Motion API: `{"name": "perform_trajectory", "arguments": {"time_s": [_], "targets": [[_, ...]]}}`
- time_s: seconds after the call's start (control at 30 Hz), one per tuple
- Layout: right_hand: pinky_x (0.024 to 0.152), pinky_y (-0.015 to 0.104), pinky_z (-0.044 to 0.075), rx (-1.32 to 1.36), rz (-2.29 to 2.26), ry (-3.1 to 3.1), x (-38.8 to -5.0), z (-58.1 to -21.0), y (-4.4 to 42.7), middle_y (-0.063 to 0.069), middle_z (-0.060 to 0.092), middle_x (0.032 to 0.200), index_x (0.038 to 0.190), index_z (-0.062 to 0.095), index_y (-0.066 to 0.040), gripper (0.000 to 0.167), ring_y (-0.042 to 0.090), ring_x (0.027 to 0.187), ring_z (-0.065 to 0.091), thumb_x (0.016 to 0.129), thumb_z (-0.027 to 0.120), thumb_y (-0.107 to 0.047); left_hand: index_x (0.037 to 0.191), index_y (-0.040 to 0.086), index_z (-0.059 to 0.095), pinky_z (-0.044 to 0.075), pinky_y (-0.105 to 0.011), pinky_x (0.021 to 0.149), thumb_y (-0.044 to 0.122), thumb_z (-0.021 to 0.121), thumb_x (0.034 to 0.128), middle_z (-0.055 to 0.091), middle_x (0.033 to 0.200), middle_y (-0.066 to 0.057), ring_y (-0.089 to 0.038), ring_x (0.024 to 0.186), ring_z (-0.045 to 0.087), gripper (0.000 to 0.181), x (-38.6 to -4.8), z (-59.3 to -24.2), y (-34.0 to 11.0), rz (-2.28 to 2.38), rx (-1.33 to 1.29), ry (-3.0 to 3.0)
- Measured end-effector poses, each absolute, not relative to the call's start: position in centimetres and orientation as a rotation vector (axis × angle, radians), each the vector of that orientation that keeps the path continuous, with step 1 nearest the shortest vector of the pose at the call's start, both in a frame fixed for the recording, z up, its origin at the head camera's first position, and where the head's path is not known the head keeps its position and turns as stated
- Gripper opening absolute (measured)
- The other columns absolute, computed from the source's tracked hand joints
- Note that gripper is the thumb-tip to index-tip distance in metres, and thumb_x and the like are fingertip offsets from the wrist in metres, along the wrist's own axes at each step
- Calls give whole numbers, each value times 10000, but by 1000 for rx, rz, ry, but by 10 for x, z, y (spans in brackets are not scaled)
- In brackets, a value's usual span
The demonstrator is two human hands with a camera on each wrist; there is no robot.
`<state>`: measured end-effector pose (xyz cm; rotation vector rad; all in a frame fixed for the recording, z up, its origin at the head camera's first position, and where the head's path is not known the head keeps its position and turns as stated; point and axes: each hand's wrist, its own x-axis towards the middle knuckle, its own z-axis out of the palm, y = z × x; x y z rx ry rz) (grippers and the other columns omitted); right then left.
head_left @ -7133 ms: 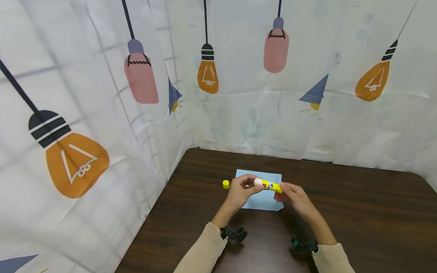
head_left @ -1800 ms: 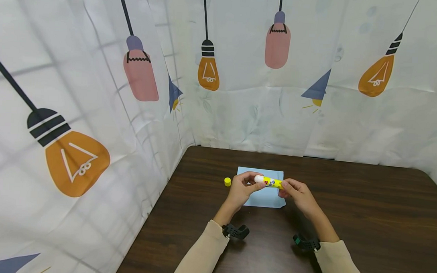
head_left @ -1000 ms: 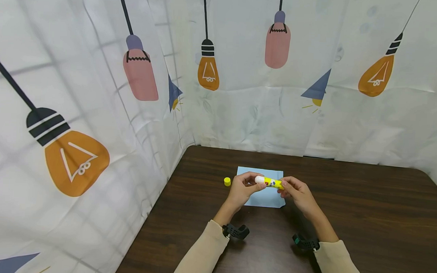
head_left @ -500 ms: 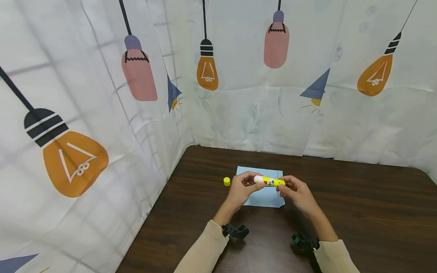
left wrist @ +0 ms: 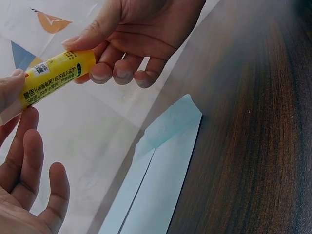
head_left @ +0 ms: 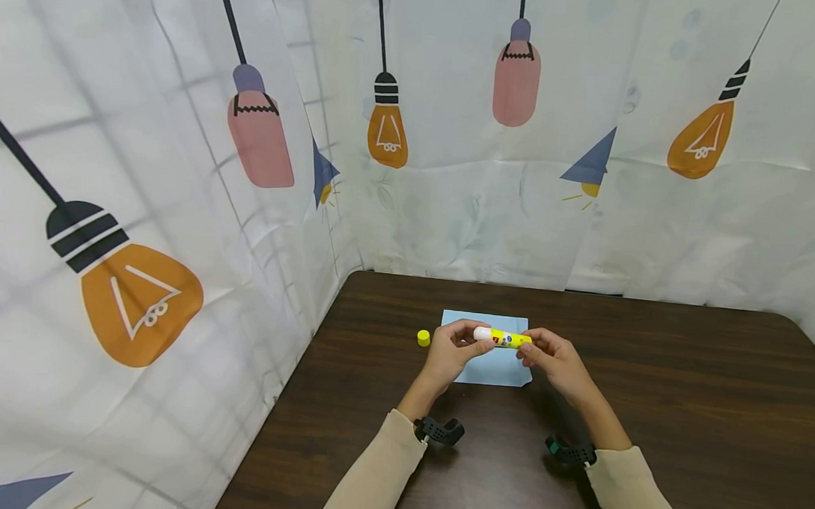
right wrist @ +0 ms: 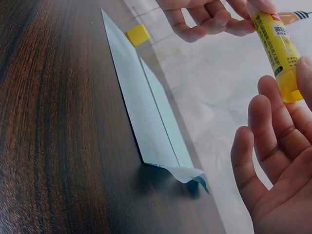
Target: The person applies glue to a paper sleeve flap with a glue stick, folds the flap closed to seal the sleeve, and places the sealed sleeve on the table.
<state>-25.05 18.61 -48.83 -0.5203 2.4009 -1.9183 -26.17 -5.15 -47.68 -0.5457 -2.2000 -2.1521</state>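
Observation:
Above the paper, a yellow glue stick (head_left: 509, 339) with a white end lies almost level between my two hands. My left hand (head_left: 450, 355) pinches its white end between thumb and fingers. At the yellow base, my right hand (head_left: 557, 362) pinches with thumb and forefinger, its other fingers loosely bent in the right wrist view. Beneath is a light blue folded paper (head_left: 494, 371), flat on the table, with a seam along it and a curled flap (right wrist: 187, 174) at its right end. The yellow cap (head_left: 423, 338) stands on the table left of the paper, touching neither hand.
The dark wooden table (head_left: 679, 384) extends well to the right of the hands. A white curtain (head_left: 449, 233) printed with lamps hangs behind it and along its left side. A black band (head_left: 442, 432) sits on each wrist.
Both hands keep the glue stick over the paper throughout. The right thumb and fingers have shifted slightly on the yellow base, showing more of its end. Paper and cap stay put.

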Motion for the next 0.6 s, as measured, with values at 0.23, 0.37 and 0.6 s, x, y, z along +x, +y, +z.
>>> {"name": "perform_trajectory", "arguments": {"time_s": [0.23,0.37,0.6], "targets": [[793,280,589,-521,-1913,2407,-250,-488,186,36,713,930,1209,609,74,311,170,809,659,1064,564,-198,1129,63,756,504,-234,721,108,816,875,708,1061,-159,-103,870,619,265,-263,-479,-51,-2172,-549,-2200],[786,281,585,-536,-1917,2403,-250,-489,186,43,711,918,1195,611,86,311,194,800,655,1072,545,-192,1135,46,751,514,-228,733,89,809,878,706,1076,-184,-95,876,624,267,-262,-479,-51,-2173,-546,-2196],[790,311,592,-542,-1928,2388,-251,-489,185,20,698,896,1157,617,97,328,155,803,652,1087,510,-205,1143,26,745,530,-228,756,68,801,880,707,1097,-206,-86,890,635,272,-262,-479,-51,-2179,-556,-2183]]}}
